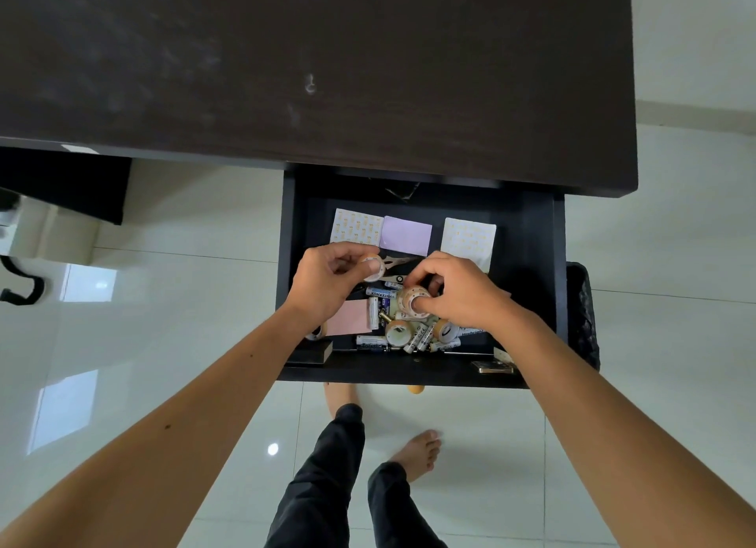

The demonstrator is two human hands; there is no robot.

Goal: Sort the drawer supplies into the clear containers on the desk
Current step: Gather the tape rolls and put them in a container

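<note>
Cream patterned tape rolls sit in both our hands over the open black wooden drawer. Our left hand pinches one small roll; our right hand grips another just above the loose batteries. The dark table lies ahead; the clear containers are apparently out of frame.

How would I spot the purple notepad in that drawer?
Find the open drawer under the dark desk. Along its back lie three paper pads; the purple notepad is the middle one, plain lilac between two white, yellow-printed pads.
</note>
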